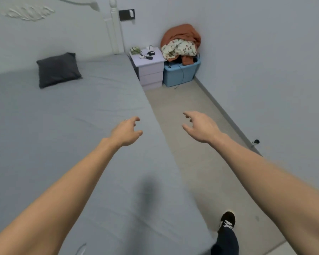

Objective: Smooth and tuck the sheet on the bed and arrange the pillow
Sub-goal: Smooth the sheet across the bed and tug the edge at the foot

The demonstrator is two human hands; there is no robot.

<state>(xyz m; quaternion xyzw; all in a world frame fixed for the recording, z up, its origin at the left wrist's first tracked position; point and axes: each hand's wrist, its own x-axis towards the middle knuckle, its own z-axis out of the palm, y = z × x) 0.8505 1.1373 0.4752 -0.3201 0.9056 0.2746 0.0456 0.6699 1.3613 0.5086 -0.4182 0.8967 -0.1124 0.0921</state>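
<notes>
A grey sheet (pixel 66 116) covers the bed and lies mostly flat, with a few faint creases near the right edge. A small dark grey pillow (pixel 58 69) rests tilted near the white headboard (pixel 50 32). My left hand (pixel 126 132) hovers over the sheet close to the bed's right edge, fingers curled and apart, holding nothing. My right hand (pixel 199 127) is stretched out over the floor strip beside the bed, fingers spread, empty.
A white bedside drawer unit (pixel 149 69) with cables on top stands by the bed's head. Beside it a blue plastic bin (pixel 180 72) carries piled orange and patterned cloth (pixel 180 43). A narrow beige floor strip (pixel 201 162) runs between bed and wall. My black shoe (pixel 227 221) is on the floor.
</notes>
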